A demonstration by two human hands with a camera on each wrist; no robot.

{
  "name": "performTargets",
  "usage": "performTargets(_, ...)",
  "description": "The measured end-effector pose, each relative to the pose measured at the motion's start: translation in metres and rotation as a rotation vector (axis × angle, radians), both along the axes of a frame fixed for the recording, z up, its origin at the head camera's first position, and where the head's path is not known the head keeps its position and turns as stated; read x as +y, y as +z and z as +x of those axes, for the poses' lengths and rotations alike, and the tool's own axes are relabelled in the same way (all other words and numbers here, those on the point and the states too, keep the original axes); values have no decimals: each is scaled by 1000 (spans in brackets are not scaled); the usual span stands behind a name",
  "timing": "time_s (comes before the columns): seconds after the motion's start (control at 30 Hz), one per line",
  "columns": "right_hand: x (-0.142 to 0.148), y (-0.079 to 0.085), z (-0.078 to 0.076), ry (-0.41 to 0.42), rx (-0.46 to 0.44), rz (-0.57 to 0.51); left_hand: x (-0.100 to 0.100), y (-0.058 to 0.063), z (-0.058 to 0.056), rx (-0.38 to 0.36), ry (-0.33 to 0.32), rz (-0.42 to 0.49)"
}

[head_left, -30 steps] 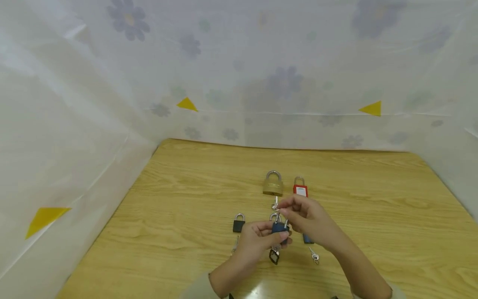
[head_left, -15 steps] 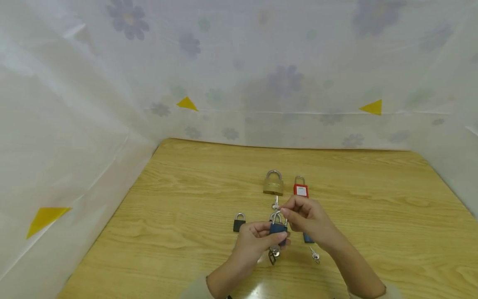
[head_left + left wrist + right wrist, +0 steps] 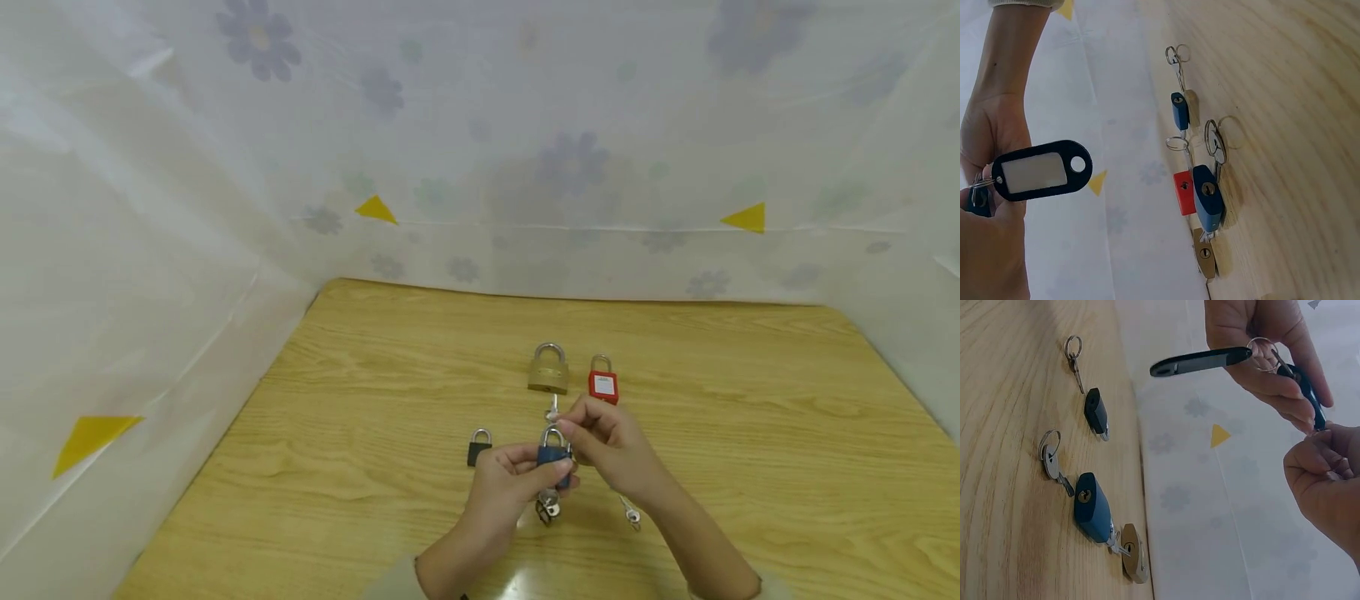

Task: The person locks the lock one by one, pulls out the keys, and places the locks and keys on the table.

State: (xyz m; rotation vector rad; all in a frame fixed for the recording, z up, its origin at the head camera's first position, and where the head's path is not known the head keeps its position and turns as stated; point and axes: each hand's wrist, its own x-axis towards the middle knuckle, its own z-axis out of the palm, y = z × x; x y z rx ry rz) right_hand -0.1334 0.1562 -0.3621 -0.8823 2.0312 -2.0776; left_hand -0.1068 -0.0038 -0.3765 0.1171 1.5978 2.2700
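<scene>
My left hand [image 3: 506,492] grips a blue padlock [image 3: 553,458] by its body, in the middle of the head view. A key stands in the padlock's underside. From its ring hangs a black key tag [image 3: 1038,170] with a pale label, plain in the left wrist view. With thumb and fingertips, my right hand [image 3: 618,450] pinches the padlock's shackle from the right; those fingertips hide part of it. In the right wrist view, the held padlock [image 3: 1311,397] lies between both hands, its key ring close to the left hand's fingers.
On the wooden table [image 3: 360,400] lie a brass padlock [image 3: 548,375], a red padlock [image 3: 603,385] and a black padlock [image 3: 480,450]. A larger blue padlock [image 3: 1208,197] and a small blue padlock [image 3: 1179,111] also lie there. Keys on rings lie by them, one key [image 3: 632,515] at the right.
The held padlock has shifted slightly left and turned in the hands. My right hand has followed it leftward and a little down, now covering the small blue padlock and showing more of the red one.
</scene>
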Motion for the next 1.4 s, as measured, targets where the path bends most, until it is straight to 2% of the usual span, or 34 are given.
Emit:
performTargets(0.17,-1,-1,2,-14,7,-1,2,1,0,-13,17,-15)
performTargets(0.37,0,-2,3,3,61,-14,5,1,1,-28,35,-12)
performTargets(0.6,1,-5,5,-30,129,-9,10,2,3,-44,64,0)
performTargets(0.87,3,-5,7,-48,213,19,12,4,3,-34,39,15)
performTargets(0.97,2,-6,8,-68,211,52,10,3,2,-33,36,2)
performTargets(1.23,4,-3,12,-176,107,188,9,0,-1,-5,-16,-44)
performTargets(1.4,0,-2,11,-267,116,238,7,-2,-2,-8,-33,-31)
